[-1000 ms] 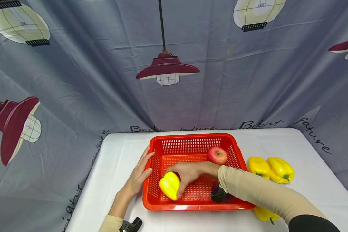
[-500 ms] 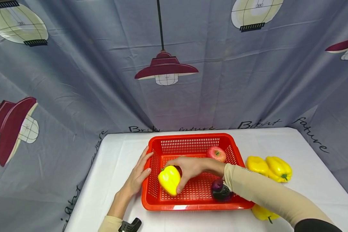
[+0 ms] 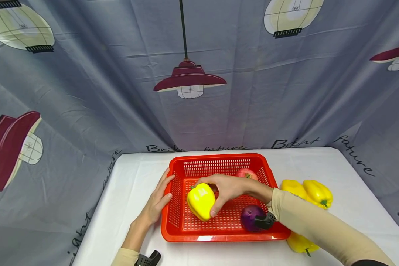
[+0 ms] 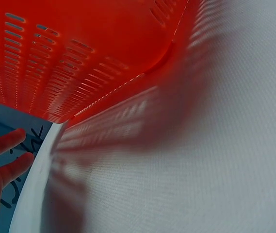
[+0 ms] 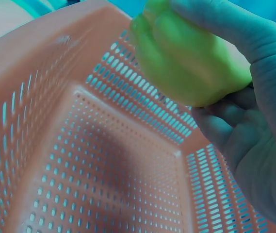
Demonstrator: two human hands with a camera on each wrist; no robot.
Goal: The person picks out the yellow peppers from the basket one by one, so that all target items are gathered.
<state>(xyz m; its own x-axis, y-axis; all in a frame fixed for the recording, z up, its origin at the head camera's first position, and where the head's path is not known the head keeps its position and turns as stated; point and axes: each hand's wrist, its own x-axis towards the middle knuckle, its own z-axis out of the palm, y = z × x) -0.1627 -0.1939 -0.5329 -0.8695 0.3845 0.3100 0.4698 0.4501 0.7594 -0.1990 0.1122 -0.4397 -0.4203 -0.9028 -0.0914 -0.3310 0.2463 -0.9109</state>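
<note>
A yellow bell pepper (image 3: 200, 202) is gripped by my right hand (image 3: 227, 188), thumb on the near side and fingers round its far side. In the right wrist view the pepper (image 5: 191, 58) hangs above the perforated basket floor. My left hand (image 3: 155, 201) rests its fingers, fairly straight, along the left rim of the red plastic basket (image 3: 216, 238). Inside the basket, a red apple (image 3: 247, 173) lies at the back right, partly behind the right forearm. A round purple onion (image 3: 250, 218) sits at the front right, partly covered by the wrist camera.
Two yellow bell peppers (image 3: 318, 193) lie together on the white table (image 3: 136, 173), right of the basket. Another yellow pepper (image 3: 300, 244) lies by the basket's front right corner, partly under the right sleeve. A grey curtain (image 3: 119, 92) printed with lamps hangs behind.
My right hand has lifted the yellow bell pepper and moved it slightly back and to the right, uncovering more of the onion. The left hand stays on the rim.
</note>
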